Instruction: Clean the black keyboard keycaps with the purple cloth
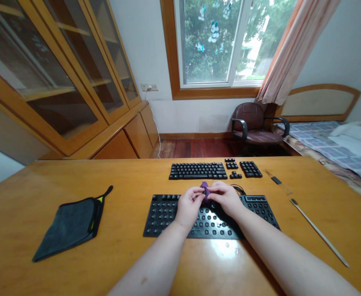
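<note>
Left hand: its fingers pinch the left side of a bunched purple cloth.
Right hand: its fingers grip the same cloth from the right.
Purple cloth: between both sets of fingertips; a small dark piece shows in its folds, perhaps a keycap, too covered to be sure.
Keyboard base: under the fingers, many key positions uncapped.
Loose keycaps: just beyond the fingers on the table, laid out in rows, with the number-pad block farther right.
Brush: well to the right of the fingers, dark tip pointing away.
Grey cloth: folded, well to the left of the fingers.
Pinch: best kept light but sure, one side steadying the small piece while the other works the fabric over it, turning it face by face.
Risk: a slip here could drop the piece among the key positions below, so a low, steady hold seems wise.
</note>
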`<state>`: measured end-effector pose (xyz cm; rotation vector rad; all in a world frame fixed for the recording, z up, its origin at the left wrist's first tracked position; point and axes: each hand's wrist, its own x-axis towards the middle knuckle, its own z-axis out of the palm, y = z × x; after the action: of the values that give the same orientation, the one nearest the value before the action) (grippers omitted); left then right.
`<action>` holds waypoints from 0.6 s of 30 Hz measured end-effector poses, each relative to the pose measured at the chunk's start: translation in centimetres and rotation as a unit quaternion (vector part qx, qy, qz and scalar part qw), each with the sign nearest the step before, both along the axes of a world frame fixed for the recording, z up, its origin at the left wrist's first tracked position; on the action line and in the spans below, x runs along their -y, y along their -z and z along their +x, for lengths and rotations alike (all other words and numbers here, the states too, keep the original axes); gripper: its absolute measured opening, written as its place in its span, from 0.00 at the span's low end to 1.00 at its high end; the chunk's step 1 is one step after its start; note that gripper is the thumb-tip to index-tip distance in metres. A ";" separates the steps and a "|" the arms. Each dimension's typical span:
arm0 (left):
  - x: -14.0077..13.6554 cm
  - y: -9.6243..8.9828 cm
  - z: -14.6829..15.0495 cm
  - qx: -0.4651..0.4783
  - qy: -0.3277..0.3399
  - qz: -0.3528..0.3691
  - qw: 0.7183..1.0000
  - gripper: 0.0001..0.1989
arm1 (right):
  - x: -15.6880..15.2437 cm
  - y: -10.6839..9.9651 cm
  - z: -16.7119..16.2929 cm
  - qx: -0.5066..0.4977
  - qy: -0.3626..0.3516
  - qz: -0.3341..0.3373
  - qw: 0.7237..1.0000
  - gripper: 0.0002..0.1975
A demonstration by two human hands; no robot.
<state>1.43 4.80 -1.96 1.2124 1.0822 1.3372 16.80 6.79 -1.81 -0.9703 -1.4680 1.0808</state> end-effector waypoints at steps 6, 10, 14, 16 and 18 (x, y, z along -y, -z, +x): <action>0.0 0.0 0.1 -0.004 -0.004 -0.006 1.000 0.05 | -0.3 0.4 0.3 -0.034 0.001 -0.006 0.999 0.04; 0.0 0.1 0.1 0.002 -0.003 -0.006 1.000 0.05 | -0.1 0.1 0.2 -0.015 0.001 -0.001 1.000 0.05; 0.1 0.2 0.0 0.008 -0.001 -0.006 1.000 0.04 | 0.1 -0.1 0.0 0.011 -0.010 0.010 1.000 0.10; 0.1 0.3 0.0 0.004 0.000 -0.011 1.000 0.04 | 0.0 -0.1 0.1 0.008 -0.003 0.017 1.000 0.08; 0.1 0.3 0.0 -0.004 0.001 -0.017 1.000 0.05 | -0.1 -0.1 0.2 0.005 0.009 0.022 1.000 0.05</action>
<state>1.48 4.72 -2.27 1.1947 1.1056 1.3093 16.98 6.84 -1.71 -0.9563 -1.4828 1.0281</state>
